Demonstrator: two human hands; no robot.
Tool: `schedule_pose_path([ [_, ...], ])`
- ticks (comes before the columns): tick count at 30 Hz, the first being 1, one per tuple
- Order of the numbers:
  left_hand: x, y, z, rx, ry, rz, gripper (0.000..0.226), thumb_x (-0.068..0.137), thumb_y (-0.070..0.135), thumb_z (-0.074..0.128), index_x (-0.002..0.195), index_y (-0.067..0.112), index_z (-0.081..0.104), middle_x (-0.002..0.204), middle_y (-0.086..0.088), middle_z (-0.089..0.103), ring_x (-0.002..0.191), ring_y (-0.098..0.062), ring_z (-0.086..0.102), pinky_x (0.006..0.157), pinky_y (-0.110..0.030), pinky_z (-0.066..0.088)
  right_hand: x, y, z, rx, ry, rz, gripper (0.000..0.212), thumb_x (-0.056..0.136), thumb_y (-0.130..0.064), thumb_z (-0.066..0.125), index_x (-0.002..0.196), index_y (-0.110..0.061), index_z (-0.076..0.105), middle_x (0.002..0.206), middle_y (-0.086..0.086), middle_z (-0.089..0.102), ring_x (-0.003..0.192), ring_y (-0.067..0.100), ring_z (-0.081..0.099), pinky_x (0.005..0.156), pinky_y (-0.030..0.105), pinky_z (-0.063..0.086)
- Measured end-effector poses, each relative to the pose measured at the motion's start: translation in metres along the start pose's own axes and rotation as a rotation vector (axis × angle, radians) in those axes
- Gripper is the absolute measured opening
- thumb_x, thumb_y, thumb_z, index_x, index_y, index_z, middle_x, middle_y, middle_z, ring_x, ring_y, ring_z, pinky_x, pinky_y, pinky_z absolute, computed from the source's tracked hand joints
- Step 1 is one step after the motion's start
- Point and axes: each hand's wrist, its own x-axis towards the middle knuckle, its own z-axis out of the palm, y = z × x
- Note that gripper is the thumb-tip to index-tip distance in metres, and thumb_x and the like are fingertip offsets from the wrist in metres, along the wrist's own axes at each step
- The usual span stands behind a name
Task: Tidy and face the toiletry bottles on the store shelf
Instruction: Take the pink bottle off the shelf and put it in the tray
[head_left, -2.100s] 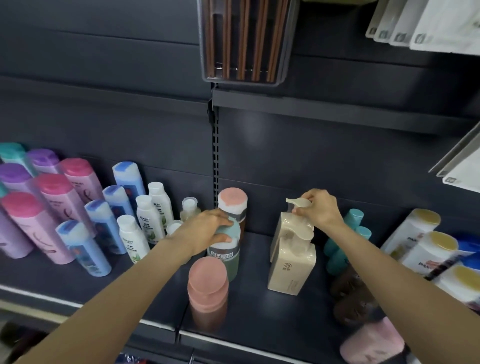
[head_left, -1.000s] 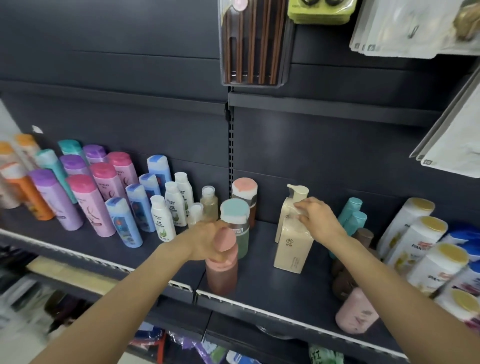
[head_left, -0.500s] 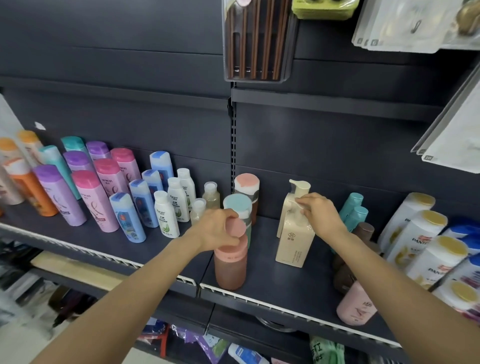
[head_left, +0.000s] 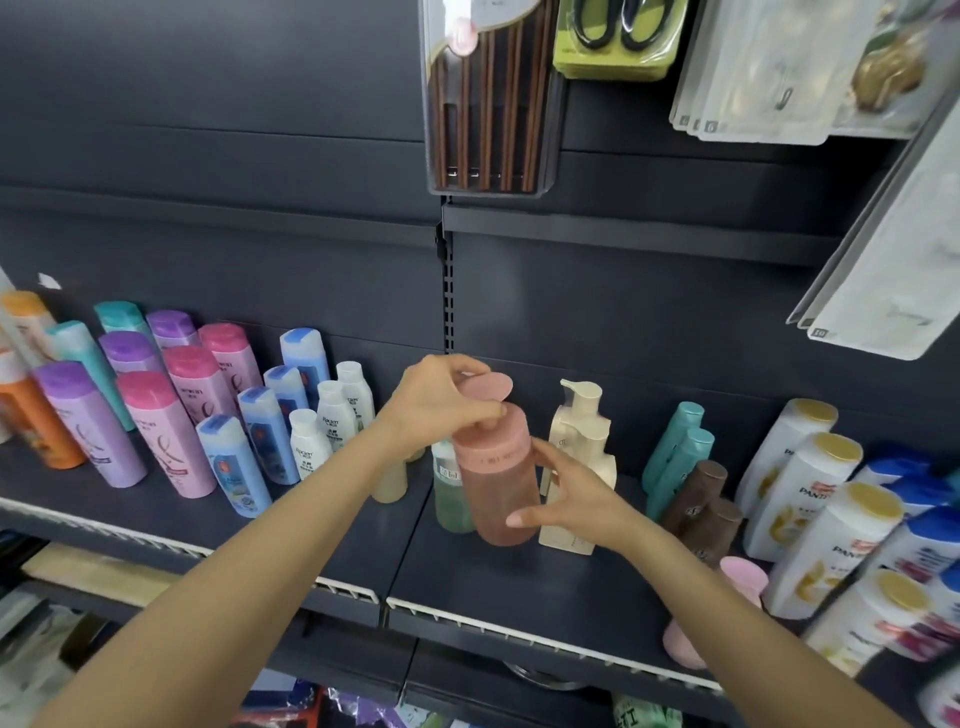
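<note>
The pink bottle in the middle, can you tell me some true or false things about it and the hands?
1. The left hand grips the pink bottle at its top. True.
2. The right hand holds the cream pump bottle. False: it touches the pink bottle's side.
3. The pink bottle lies flat on the shelf. False: it is upright.
4. A green bottle stands just left of the pink one. True.
5. White bottles with gold caps stand at the right. True.
</note>
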Motion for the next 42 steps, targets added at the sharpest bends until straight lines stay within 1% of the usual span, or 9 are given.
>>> schedule_pose_path([
  [2, 0.003, 0.009, -0.006, -0.130, 0.021, -0.026, 0.048, 0.052, 0.027, 0.078, 0.099, 0.027, 0.069, 0.100, 0.006, 0.069, 0.093, -0.008, 0.065, 0.084, -0.028, 0.055, 0.002, -0.004, 0.001, 0.070, 0.059, 0.020, 0.080, 0.064, -0.023, 0.086, 0.130, -0.025, 0.042, 0.120, -0.016, 0.057, 0.114, 0.003, 0.052, 0.089, 0.012, 0.042],
  [7, 0.005, 0.014, -0.018, -0.318, 0.027, -0.047, 0.036, 0.070, 0.011, 0.076, 0.105, 0.015, 0.067, 0.101, -0.009, 0.068, 0.091, -0.015, 0.068, 0.074, -0.027, 0.058, 0.000, -0.031, -0.010, -0.013, 0.181, 0.006, 0.073, 0.062, -0.021, 0.087, 0.122, -0.024, 0.047, 0.103, -0.021, 0.055, 0.094, -0.009, 0.052, 0.068, 0.000, 0.039],
  [11, 0.005, 0.011, -0.031, -0.436, 0.030, -0.126, 0.034, 0.076, 0.016, 0.075, 0.106, 0.005, 0.065, 0.091, -0.012, 0.073, 0.090, -0.014, 0.070, 0.072, -0.026, 0.058, 0.001, -0.051, -0.014, -0.176, 0.279, -0.002, 0.075, 0.059, -0.029, 0.087, 0.124, -0.023, 0.050, 0.104, -0.014, 0.057, 0.097, 0.006, 0.053, 0.072, 0.007, 0.041],
  [14, 0.006, 0.018, -0.040, -0.470, 0.014, -0.105, 0.035, 0.080, 0.023, 0.074, 0.107, 0.004, 0.063, 0.086, -0.011, 0.074, 0.088, -0.013, 0.071, 0.072, -0.026, 0.058, 0.003, -0.062, -0.014, -0.268, 0.341, -0.004, 0.077, 0.056, -0.038, 0.086, 0.123, -0.025, 0.051, 0.106, -0.013, 0.059, 0.101, 0.010, 0.055, 0.083, 0.026, 0.047],
  [19, 0.007, 0.033, -0.054, -0.455, 0.030, -0.054, 0.041, 0.080, 0.025, 0.074, 0.113, 0.005, 0.060, 0.085, -0.011, 0.073, 0.086, -0.013, 0.070, 0.076, -0.027, 0.058, 0.007, -0.076, -0.014, -0.179, 0.334, -0.034, 0.075, 0.056, -0.036, 0.087, 0.121, -0.025, 0.051, 0.105, -0.013, 0.060, 0.101, 0.009, 0.057, 0.080, 0.023, 0.045],
  [26, 0.000, 0.020, -0.062, -0.207, 0.005, -0.008, 0.086, 0.062, 0.051, 0.078, 0.136, 0.022, 0.044, 0.119, 0.005, 0.060, 0.110, -0.011, 0.059, 0.099, -0.036, 0.048, 0.011, -0.085, -0.014, -0.115, 0.344, -0.044, 0.068, 0.056, -0.039, 0.087, 0.113, -0.029, 0.051, 0.095, -0.020, 0.059, 0.095, 0.006, 0.058, 0.079, 0.023, 0.048],
  [31, -0.016, 0.005, -0.047, -0.234, 0.040, -0.029, 0.078, 0.073, 0.034, 0.078, 0.139, 0.016, 0.040, 0.126, 0.002, 0.059, 0.111, -0.012, 0.058, 0.100, -0.035, 0.046, 0.013, -0.085, -0.008, -0.082, 0.350, -0.058, 0.064, 0.053, -0.039, 0.087, 0.108, -0.030, 0.054, 0.091, -0.020, 0.061, 0.092, 0.004, 0.060, 0.081, 0.027, 0.051],
  [36, -0.028, -0.003, -0.048, -0.276, 0.127, -0.030, 0.053, 0.077, 0.029, 0.075, 0.124, 0.014, 0.056, 0.117, -0.001, 0.064, 0.103, -0.013, 0.062, 0.092, -0.028, 0.050, 0.014, -0.090, 0.005, -0.082, 0.276, -0.087, 0.053, 0.052, -0.040, 0.086, 0.092, -0.042, 0.050, 0.090, -0.020, 0.064, 0.095, 0.009, 0.063, 0.086, 0.033, 0.052],
  [42, -0.049, -0.027, -0.079, -0.346, 0.174, -0.077, 0.051, 0.078, 0.028, 0.075, 0.123, 0.015, 0.056, 0.110, 0.005, 0.064, 0.097, -0.007, 0.064, 0.084, -0.025, 0.054, 0.026, -0.109, 0.039, -0.066, 0.195, -0.101, 0.059, 0.053, -0.041, 0.085, 0.102, -0.037, 0.054, 0.096, -0.019, 0.064, 0.094, 0.007, 0.061, 0.085, 0.031, 0.051],
])
